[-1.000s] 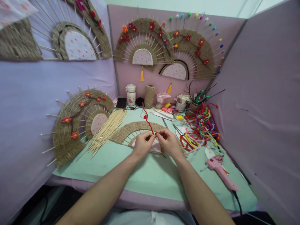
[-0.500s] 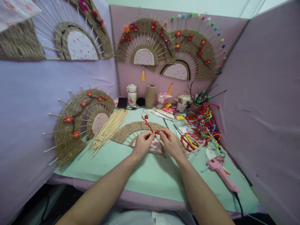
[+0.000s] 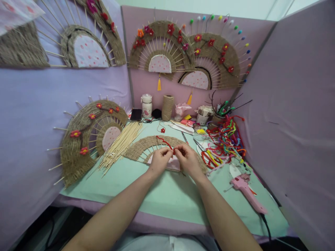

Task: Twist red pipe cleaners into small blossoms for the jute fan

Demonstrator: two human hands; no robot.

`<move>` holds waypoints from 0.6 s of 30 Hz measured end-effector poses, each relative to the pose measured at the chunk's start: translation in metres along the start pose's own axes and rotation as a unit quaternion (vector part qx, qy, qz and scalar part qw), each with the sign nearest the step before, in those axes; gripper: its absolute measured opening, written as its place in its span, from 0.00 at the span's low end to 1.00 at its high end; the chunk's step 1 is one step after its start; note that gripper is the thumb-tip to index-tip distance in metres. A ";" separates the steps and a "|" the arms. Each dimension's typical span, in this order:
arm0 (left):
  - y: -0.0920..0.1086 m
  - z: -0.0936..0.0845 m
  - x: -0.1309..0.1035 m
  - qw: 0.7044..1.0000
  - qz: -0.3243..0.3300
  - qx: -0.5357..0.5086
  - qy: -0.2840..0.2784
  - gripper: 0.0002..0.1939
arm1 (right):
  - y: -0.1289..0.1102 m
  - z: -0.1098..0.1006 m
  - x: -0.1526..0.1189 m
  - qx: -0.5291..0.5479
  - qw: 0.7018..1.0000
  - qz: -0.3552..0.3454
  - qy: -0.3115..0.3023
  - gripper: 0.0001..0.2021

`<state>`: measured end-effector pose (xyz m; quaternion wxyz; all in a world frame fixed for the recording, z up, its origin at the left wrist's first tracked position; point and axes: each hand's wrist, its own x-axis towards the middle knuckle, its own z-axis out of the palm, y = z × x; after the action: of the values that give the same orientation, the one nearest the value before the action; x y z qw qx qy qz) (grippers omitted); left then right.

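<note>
Between my fingertips is a red pipe cleaner (image 3: 164,140), its free end sticking out to the upper left. My left hand (image 3: 161,160) pinches it from the left, and my right hand (image 3: 187,159) pinches it close by on the right. The part between the fingers looks bent, but its shape is mostly hidden. Below both hands lies a fan-shaped twine weaving (image 3: 139,147) on thin sticks, with a pale pink half-round centre (image 3: 173,164). Just beyond it rests a small red flower (image 3: 162,130).
Thin wooden sticks (image 3: 123,144) lie at left beside a standing woven fan (image 3: 70,157). To the right are scissors (image 3: 208,159), a heap of coloured pipe cleaners (image 3: 230,137) and a pink glue gun (image 3: 248,195) with its cord. A twine spool (image 3: 168,108) stands at the back.
The free end of the red pipe cleaner has swung lower and slightly left. My right fingers have drawn closer to my left ones.
</note>
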<state>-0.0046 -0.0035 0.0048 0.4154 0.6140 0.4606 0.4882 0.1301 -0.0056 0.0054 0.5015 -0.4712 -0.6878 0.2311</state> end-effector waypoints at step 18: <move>0.004 0.000 0.001 0.988 -0.046 -0.144 -0.007 0.15 | 0.005 -0.002 0.005 0.201 0.972 0.086 0.086 0.11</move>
<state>-0.0039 -0.0033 0.0088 0.5251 0.5293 0.4104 0.5251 0.1336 0.0009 0.0051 0.6216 -0.4362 -0.5382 0.3656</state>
